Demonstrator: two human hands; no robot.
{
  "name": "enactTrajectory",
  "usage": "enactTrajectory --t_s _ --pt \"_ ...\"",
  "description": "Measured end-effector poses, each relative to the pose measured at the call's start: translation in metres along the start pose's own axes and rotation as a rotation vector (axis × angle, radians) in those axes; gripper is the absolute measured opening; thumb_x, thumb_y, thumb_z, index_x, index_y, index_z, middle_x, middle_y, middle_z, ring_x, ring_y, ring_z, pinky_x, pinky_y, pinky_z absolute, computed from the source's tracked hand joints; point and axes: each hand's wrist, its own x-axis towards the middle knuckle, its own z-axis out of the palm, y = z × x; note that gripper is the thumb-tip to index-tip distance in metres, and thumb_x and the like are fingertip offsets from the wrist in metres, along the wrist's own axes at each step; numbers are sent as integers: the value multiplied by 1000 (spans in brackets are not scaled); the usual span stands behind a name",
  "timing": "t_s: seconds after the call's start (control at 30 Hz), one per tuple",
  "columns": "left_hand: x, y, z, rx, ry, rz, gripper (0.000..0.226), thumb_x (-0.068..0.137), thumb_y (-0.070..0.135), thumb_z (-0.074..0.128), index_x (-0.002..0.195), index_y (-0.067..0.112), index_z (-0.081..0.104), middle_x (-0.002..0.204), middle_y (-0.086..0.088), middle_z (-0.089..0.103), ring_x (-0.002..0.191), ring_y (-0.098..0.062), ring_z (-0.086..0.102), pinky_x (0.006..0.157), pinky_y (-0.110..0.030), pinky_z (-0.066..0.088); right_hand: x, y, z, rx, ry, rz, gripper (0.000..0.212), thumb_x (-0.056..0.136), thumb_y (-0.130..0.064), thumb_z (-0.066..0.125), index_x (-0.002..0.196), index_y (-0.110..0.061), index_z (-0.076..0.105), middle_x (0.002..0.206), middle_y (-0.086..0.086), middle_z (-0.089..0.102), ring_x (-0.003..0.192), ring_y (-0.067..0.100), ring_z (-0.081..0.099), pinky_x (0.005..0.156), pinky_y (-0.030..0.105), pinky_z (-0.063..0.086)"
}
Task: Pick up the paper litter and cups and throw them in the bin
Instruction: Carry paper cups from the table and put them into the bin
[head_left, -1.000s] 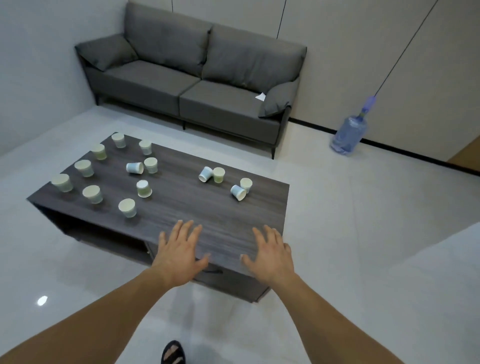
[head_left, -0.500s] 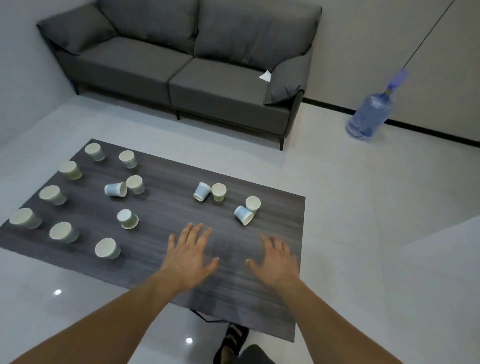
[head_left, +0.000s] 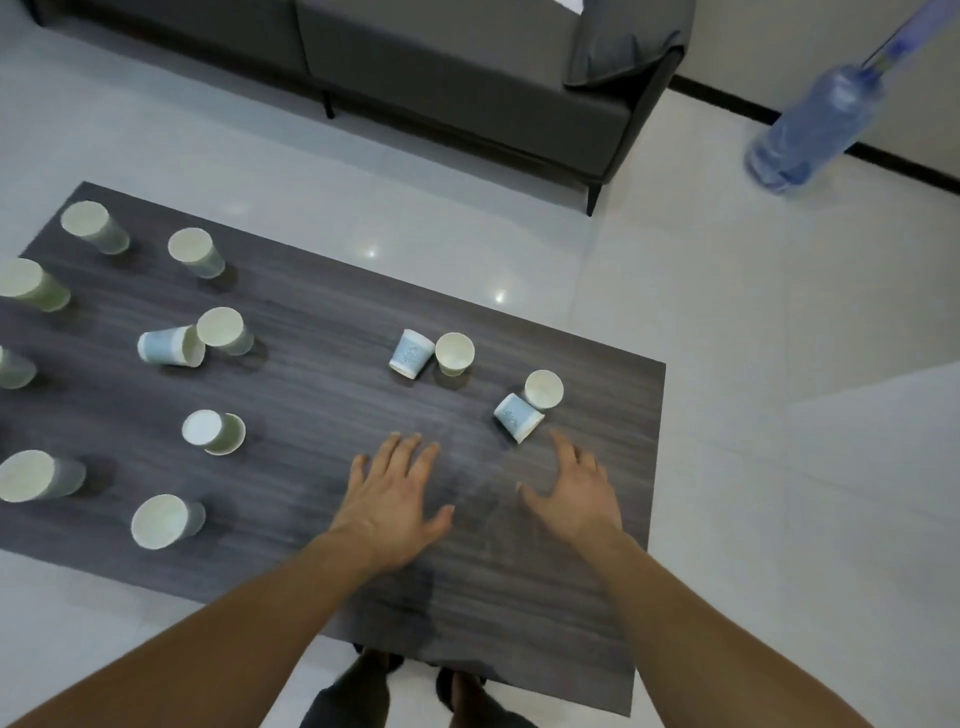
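- On the left part of the dark table (head_left: 311, 467) we see a scatter of upright paper cups (head_left: 166, 519), plus a blue one tipped over (head_left: 169, 347).
- Our left hand (head_left: 392, 499) hovers over the wood, fingers spread, gripping nothing.
- A tipped blue cup (head_left: 411, 353) touches an upright one (head_left: 454, 353) mid-table.
- Our right hand (head_left: 576, 491) is likewise loose and empty, just short of the nearest fallen cup (head_left: 517, 417) (it leans against an upright neighbour (head_left: 544, 389)).
- A water bottle (head_left: 815, 130) stands on the floor, far right.

Dark table (head_left: 322, 499), paper cups (head_left: 454, 353) (some toppled)
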Motion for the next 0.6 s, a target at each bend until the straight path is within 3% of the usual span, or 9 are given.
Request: enactTrajectory --t_s 0.17,0.37,0.6 --pt "50 -26 32 -34 -31 62 83 85 66 38 151 26 7 159 1 9 147 -19 -1 117 -49 8 59 -8 41 62 -13 54 88 82 -55 63 152 -32 14 147 11 34 132 32 35 105 42 37" --pt "81 -40 77 -42 -94 89 83 86 64 38 151 24 6 159 0 8 146 -19 -2 118 -48 8 127 -1 81 55 46 21 93 82 -48 69 153 -33 11 155 13 20 132 38 36 108 45 36" --pt "103 -41 91 -87 -68 57 81 86 58 46 151 21 14 157 -1 15 145 -19 6 117 -45 12 152 7 105 122 85 -43 80 83 -30 68 151 -30 26 131 13 35 116 37 44 97 43 41"
